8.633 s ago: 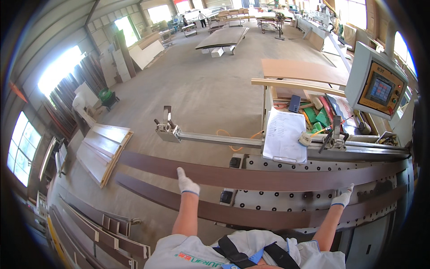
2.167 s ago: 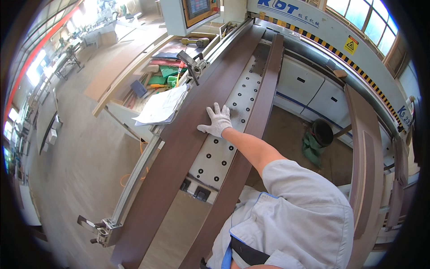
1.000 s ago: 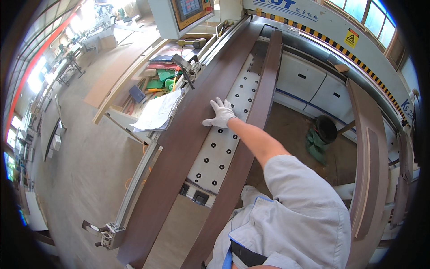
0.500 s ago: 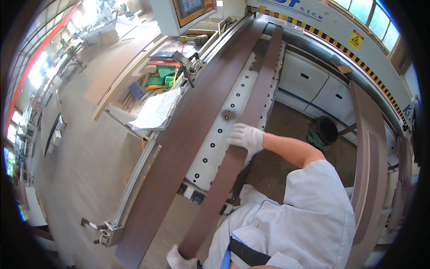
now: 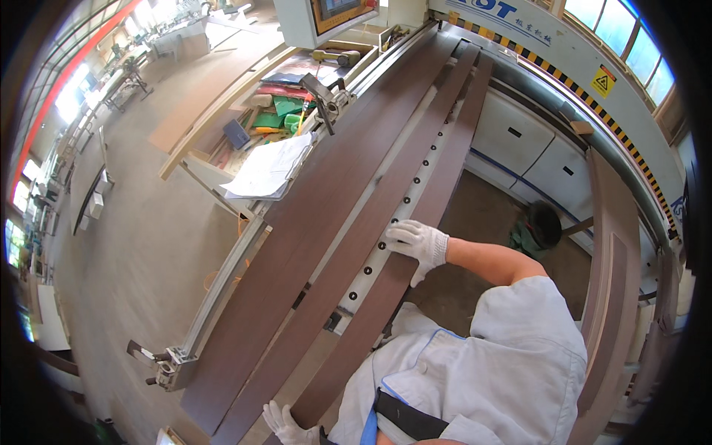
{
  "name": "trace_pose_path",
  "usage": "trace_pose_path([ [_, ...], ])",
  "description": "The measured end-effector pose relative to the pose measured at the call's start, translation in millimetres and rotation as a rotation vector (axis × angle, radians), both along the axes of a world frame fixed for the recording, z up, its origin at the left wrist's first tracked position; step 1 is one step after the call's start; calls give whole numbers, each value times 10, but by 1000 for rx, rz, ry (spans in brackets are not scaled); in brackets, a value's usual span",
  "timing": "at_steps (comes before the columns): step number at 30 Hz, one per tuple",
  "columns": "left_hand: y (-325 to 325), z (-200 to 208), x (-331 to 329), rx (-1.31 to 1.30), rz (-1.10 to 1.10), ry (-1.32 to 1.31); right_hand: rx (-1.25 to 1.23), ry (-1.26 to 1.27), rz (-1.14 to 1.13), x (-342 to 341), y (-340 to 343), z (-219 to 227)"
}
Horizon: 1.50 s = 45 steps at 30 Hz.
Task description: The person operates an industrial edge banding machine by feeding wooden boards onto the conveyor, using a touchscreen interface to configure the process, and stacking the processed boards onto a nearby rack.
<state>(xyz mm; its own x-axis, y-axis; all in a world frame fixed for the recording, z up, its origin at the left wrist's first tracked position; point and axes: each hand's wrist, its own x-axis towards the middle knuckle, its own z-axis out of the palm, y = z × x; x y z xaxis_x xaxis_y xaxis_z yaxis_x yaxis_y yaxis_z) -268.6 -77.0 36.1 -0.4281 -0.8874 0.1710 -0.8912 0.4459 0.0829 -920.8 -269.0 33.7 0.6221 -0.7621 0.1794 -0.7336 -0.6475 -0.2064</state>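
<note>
Two narrow brown strips lie lengthwise on a metal bed with a row of black round fittings [image 5: 368, 271]. My right hand [image 5: 420, 245], in a white knit glove, rests across the right strip [image 5: 371, 317]. Its fingers stretch over the strip's left edge toward the fittings, with the thumb by the other edge. At the strip's near end is my gloved left hand [image 5: 285, 424], fingers spread apart, beside the edge. The middle strip [image 5: 326, 297] lies left of the fittings, untouched by either hand. Left of it is a wider brown board [image 5: 297, 256].
A metal side rail [image 5: 222, 297] with clamps runs along the left. Papers [image 5: 271, 169] and a tool tray [image 5: 285, 104] lie beside it. A control panel [image 5: 326, 18] and striped machine beam [image 5: 549, 70] stand at the far end. Brown panels [image 5: 612, 282] lean right, near a black bucket [image 5: 544, 225].
One narrow strip showed before; now two lie apart, the middle one close to the wide board. My left hand's fingers have spread, and the right hand's fingers have loosened. The view has shifted slightly.
</note>
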Motion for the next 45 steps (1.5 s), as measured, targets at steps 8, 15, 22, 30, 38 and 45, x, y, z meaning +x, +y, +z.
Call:
trace_pose_path([
  [8,-67,-468,1127,-60,623,115,-112,201,-230,-373,-587,194],
  [15,-96,376,1747,149,1219,290,44,-138,-711,76,-38,-238],
  [22,119,-502,3083,226,1341,386,22,68,-1092,-3,-391,-454],
  [30,598,-501,3280,248,1272,475,66,94,-1131,-188,-461,-520],
  [38,521,-328,2630,198,1300,730,63,103,-1167,-704,-762,-634],
  [45,170,-88,2288,187,1295,709,35,122,-1192,-802,-870,-674],
])
